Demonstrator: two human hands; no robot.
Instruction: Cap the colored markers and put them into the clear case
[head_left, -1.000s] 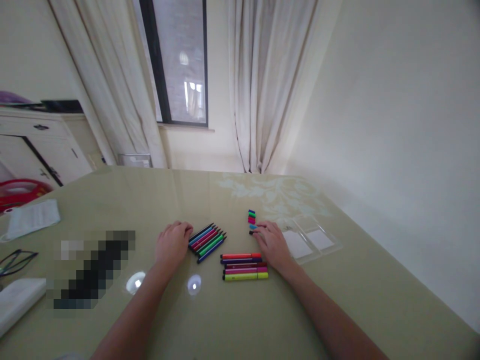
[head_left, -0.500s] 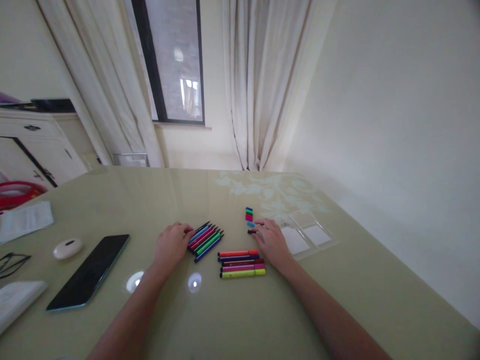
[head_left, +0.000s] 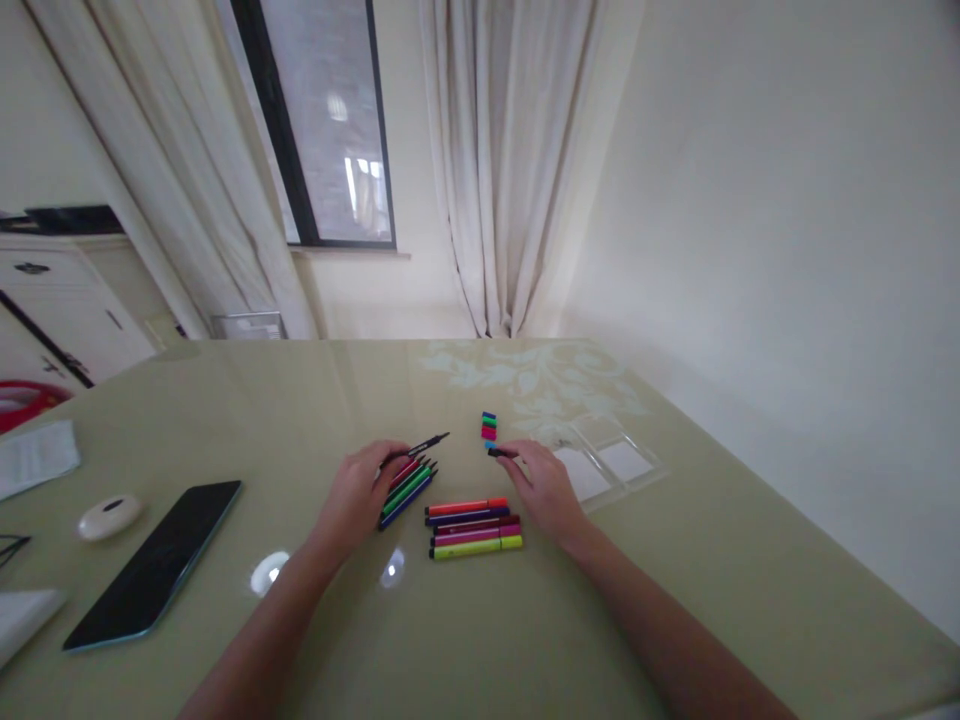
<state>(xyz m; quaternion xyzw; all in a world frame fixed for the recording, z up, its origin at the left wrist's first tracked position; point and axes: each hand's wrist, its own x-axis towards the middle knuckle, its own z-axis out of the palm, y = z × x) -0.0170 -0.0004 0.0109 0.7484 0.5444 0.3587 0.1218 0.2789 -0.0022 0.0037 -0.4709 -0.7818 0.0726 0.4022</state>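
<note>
The left hand (head_left: pixel 358 495) holds a slim black felt-tip marker (head_left: pixel 426 446) with its cap off, fingers pinched about the barrel and the dark tip aimed up and to the right. The right hand (head_left: pixel 546 490) has thumb and fingers drawn together on a small black plastic cap (head_left: pixel 496 453), which is near the marker's tip but apart from it. Just beyond that cap lie a small light blue plastic cap (head_left: pixel 490 444) and a short column of blue, green and red plastic caps (head_left: pixel 489 424) on the glossy pale green surface (head_left: pixel 420 640). Beneath and beside the left fingers, uncapped red, green and blue felt-tip markers (head_left: pixel 409 494) lie side by side at a slant, partly hidden by the hand. Nearer the person, a row of capped orange, dark blue, maroon, magenta and yellow felt-tip markers (head_left: pixel 474 530) lies roughly crosswise between the forearms. A clear plastic case with white inserts (head_left: pixel 596 430) lies open just past the right hand. Well to the left are a flat black rectangular device with a blue edge (head_left: pixel 154 565) and a smooth white oval object (head_left: pixel 110 518).
</note>
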